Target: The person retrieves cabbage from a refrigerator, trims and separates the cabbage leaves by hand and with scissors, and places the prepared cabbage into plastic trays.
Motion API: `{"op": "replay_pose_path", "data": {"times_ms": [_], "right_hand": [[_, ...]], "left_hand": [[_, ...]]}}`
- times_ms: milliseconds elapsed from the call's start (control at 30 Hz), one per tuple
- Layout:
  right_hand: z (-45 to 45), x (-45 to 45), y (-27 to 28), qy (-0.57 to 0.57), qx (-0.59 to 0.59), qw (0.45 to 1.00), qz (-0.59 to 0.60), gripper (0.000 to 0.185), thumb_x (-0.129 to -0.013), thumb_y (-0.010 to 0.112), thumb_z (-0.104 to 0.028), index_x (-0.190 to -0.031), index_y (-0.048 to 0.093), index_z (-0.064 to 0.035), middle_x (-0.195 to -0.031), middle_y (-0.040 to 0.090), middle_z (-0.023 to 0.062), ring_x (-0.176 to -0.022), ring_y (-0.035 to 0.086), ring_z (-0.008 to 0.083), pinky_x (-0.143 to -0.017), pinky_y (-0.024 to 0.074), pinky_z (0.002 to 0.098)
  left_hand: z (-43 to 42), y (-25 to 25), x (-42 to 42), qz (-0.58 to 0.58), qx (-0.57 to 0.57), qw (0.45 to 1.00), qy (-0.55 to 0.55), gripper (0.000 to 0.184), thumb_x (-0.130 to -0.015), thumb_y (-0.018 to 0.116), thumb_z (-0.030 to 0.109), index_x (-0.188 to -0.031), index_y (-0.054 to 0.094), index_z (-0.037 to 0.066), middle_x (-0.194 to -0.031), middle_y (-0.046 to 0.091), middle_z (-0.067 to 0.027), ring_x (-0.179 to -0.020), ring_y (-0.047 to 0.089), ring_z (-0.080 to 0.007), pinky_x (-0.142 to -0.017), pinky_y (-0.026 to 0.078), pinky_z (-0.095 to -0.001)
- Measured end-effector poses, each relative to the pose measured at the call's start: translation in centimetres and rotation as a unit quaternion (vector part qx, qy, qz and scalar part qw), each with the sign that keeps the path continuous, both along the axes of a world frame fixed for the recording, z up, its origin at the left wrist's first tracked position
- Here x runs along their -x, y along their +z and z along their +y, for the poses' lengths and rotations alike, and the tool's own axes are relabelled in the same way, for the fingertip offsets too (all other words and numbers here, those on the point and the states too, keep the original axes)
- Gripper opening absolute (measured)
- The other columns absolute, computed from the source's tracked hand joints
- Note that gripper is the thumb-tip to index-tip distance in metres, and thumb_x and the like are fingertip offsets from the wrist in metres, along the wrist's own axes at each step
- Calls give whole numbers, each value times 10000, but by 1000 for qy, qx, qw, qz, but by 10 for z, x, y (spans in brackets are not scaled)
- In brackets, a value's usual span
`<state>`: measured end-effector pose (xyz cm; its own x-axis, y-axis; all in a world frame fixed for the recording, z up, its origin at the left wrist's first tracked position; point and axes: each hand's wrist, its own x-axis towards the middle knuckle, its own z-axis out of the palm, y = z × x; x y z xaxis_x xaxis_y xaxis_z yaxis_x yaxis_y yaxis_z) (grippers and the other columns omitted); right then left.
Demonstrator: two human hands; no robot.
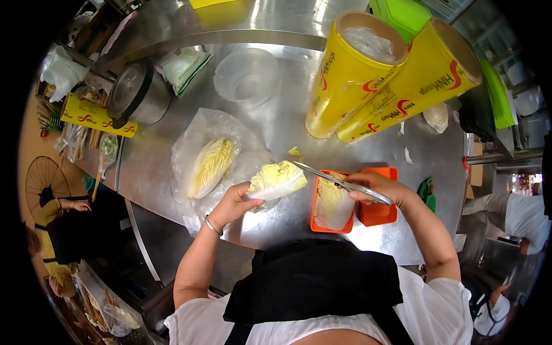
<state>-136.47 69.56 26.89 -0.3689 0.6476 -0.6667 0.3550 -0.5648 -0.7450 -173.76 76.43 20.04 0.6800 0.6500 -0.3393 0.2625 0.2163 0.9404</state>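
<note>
My left hand (234,202) is closed around the base of a piece of napa cabbage (280,180), its yellow leafy end tilted up to the right. In my right hand (376,187) is a pair of metal scissors (318,172), the blades pointing left toward that cabbage piece. Below the scissors, more napa cabbage (334,208) lies in an orange tray (313,221). A second orange tray (382,215) sits beside it, partly under my right hand. Another cut napa cabbage (211,167) rests on a clear plastic bag (188,138) left of my hands.
Two large yellow rolls of film (353,77) stand at the back right. Behind the bag are a clear plastic bowl (247,77) and a lidded metal pot (141,95). Leaf scraps (294,151) lie on the metal table (276,129). A person (57,230) is at left.
</note>
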Motion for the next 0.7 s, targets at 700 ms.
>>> {"op": "replay_pose_path", "data": {"times_ms": [700], "right_hand": [[3,30,-8,-66,-6,997,36,509,-790,729,-415,-1137,617,-60,-707,521,-26,-541,427,51,-478,347,207]], "left_hand": [[-21,13,-18,-65,190,979,-19,469,-818,682,79,-1253,527,0,-1165,611,-33,-1060,557,-114,-944,425,-276]]}}
